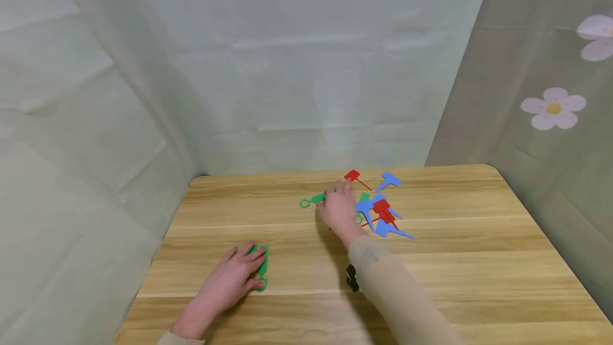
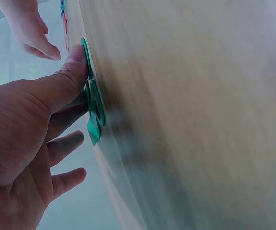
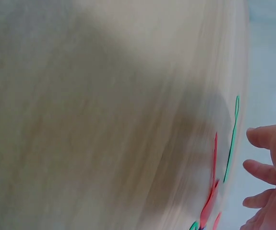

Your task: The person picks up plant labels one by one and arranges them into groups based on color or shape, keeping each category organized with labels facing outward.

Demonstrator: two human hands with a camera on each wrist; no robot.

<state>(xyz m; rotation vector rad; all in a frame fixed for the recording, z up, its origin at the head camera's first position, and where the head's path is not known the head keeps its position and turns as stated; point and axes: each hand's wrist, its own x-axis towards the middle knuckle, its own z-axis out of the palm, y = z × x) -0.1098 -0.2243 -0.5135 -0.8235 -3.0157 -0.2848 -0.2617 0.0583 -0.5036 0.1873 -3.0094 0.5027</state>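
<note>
Resting on the counter (image 1: 460, 281), the left hand (image 1: 233, 277) lies with fingers fairly straight over green tags (image 1: 264, 262), near the front left; its thumb touches the ring end, and the left wrist view shows several green pieces against thumb and forefinger. That hand is pressing or touching rather than clenched. The right hand (image 1: 340, 208) is farther out, near the back edge, its fingers loose and grasping nothing visible; the right wrist view shows a gap between its fingertips and the flat pieces below.

Just left of the right hand sits a separate green tag (image 1: 317, 198), ring pointing left, its other end hidden by the fingers. Crowding the right hand's other side is a loose pile: blue tags (image 1: 364, 206) and red tags (image 1: 381, 207) overlap one another, covering part of another green tag (image 1: 365, 197). Because they cross, the exact count cannot be told. Behind the pile, near the back edge, lie a single red tag (image 1: 353, 175), right beside the fingertips, and a single blue tag (image 1: 391, 179), apart to its right.

The right sleeve (image 1: 402, 294) stretches across the counter in front of the pile, blocking the wood beneath. A pale curtain (image 1: 311, 68) hangs directly behind the counter, with printed flowers (image 1: 554, 108) at right.
</note>
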